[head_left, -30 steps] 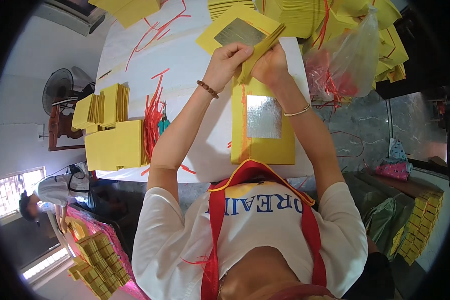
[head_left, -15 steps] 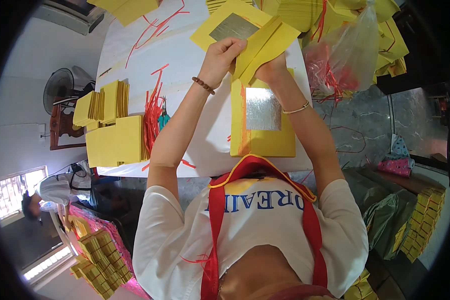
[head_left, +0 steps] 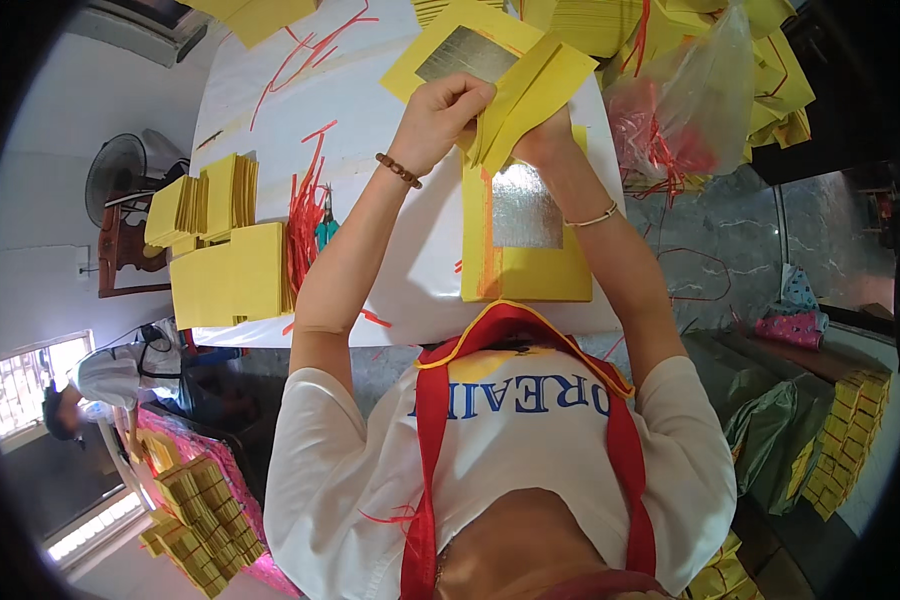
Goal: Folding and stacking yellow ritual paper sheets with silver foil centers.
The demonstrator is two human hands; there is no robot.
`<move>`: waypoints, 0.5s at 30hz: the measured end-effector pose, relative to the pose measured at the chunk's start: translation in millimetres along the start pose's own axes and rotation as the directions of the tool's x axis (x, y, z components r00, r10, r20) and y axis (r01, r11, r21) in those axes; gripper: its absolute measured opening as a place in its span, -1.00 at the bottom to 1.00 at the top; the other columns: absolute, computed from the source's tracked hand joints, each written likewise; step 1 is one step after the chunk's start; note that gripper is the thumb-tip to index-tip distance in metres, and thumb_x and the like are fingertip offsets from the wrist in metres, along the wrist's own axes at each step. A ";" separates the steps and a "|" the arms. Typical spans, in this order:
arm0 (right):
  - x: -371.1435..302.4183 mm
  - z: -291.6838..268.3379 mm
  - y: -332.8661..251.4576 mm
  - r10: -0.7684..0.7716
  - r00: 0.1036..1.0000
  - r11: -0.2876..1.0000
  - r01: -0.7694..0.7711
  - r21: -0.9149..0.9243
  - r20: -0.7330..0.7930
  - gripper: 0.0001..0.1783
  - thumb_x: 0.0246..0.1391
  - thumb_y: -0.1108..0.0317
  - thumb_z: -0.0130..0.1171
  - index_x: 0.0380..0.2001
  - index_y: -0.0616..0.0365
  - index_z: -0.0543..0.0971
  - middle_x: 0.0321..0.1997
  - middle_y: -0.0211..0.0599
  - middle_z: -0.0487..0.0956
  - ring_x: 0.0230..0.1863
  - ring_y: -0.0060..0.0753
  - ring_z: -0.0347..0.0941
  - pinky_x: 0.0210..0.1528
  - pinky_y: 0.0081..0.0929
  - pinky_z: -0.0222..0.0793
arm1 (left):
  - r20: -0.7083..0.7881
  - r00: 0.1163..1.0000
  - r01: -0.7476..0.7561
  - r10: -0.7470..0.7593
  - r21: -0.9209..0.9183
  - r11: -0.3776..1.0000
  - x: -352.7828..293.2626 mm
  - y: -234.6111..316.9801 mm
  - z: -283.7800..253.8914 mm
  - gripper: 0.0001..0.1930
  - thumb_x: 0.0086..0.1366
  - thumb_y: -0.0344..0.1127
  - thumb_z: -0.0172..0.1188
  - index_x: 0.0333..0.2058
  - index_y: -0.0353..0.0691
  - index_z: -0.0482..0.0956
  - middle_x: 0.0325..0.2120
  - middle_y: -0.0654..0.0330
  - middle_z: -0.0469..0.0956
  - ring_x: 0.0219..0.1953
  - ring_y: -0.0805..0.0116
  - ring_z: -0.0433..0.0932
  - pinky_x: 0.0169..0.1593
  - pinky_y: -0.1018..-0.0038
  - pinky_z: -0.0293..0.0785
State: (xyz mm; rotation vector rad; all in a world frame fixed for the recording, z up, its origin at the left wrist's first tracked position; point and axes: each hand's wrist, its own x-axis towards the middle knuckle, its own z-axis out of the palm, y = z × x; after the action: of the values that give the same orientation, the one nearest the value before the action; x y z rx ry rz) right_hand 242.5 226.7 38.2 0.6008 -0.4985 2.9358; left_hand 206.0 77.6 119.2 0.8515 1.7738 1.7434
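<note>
Folded yellow paper (head_left: 535, 90) held up over the far right part of the white surface (head_left: 400, 260), a crease running along it, its far end fanned out to the right. Left hand (head_left: 442, 118) curled nearly closed, thumb on top, pinching the paper's left edge. Right hand (head_left: 545, 140) under the paper's near right side, touching it; fingers mostly hidden, so cannot tell how far they are open or how firm the hold.

Below and nearer: yellow stack (head_left: 540, 278) lying flat, orange stripe down its left side, silver patch (head_left: 527, 225) on top, partly covered by the right arm. Beyond the left hand, far side: yellow sheet (head_left: 402, 78) with a grey-silver rectangle (head_left: 467, 55), its right part behind the held paper.

Left of the arms: red strips (head_left: 302, 235) in a loose heap, teal-handled tool (head_left: 325, 231) just beside them; small yellow piles (head_left: 228, 280) further left. Far right: clear plastic bag (head_left: 710, 100), red material inside. More yellow stacks (head_left: 590, 25) along the far edge. Near left, away from the surface: another person (head_left: 120, 378) bent by bundled yellow blocks (head_left: 205, 510).
</note>
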 end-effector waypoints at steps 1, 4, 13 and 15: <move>-0.7 3.0 1.0 0.002 1.000 1.000 -0.002 0.001 0.001 -0.58 0.12 0.01 -0.15 -0.20 0.15 0.42 -0.21 -0.26 0.49 -0.20 -0.25 0.45 -0.14 -0.19 0.44 | 0.005 1.000 0.002 -0.002 0.035 0.999 -1.9 0.1 -1.7 -0.76 0.23 -0.24 0.08 -0.36 -0.34 0.52 -0.51 0.31 0.49 -0.46 0.60 0.43 -0.35 0.65 0.37; -3.0 12.7 4.0 0.066 0.983 0.991 -0.045 0.127 -0.171 -0.57 0.13 0.01 -0.17 -0.22 0.16 0.43 -0.25 -0.27 0.50 -0.24 -0.23 0.46 -0.14 -0.16 0.43 | 0.017 1.000 -0.005 0.003 0.083 0.996 -6.8 2.7 -1.5 -0.77 0.24 -0.25 0.06 -0.34 -0.34 0.52 -0.48 0.29 0.50 -0.42 0.57 0.47 -0.29 0.62 0.40; -4.0 9.3 8.6 0.044 0.969 0.999 -0.038 0.028 -0.242 -0.57 0.12 0.03 -0.17 -0.32 0.20 0.47 -0.31 -0.26 0.51 -0.27 -0.21 0.45 -0.16 -0.16 0.42 | 0.018 1.000 0.009 -0.010 0.096 0.995 -13.0 3.0 3.1 -0.80 0.23 -0.29 0.06 -0.36 -0.34 0.53 -0.49 0.30 0.50 -0.42 0.57 0.46 -0.28 0.61 0.40; -2.2 1.7 7.8 0.067 0.993 0.989 -0.079 0.128 0.101 -0.56 0.13 0.01 -0.13 -0.10 0.10 0.41 -0.11 -0.21 0.46 -0.10 -0.20 0.41 -0.07 -0.16 0.39 | 0.014 1.000 0.007 -0.008 0.090 0.996 -13.7 2.8 4.5 -0.80 0.22 -0.29 0.06 -0.37 -0.34 0.53 -0.50 0.29 0.50 -0.43 0.56 0.46 -0.28 0.61 0.40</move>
State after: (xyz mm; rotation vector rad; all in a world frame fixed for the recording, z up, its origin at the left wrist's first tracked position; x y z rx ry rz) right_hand 243.9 218.7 36.5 0.7579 -0.3438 3.0389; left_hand 218.8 70.5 120.8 0.8902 1.8558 1.6596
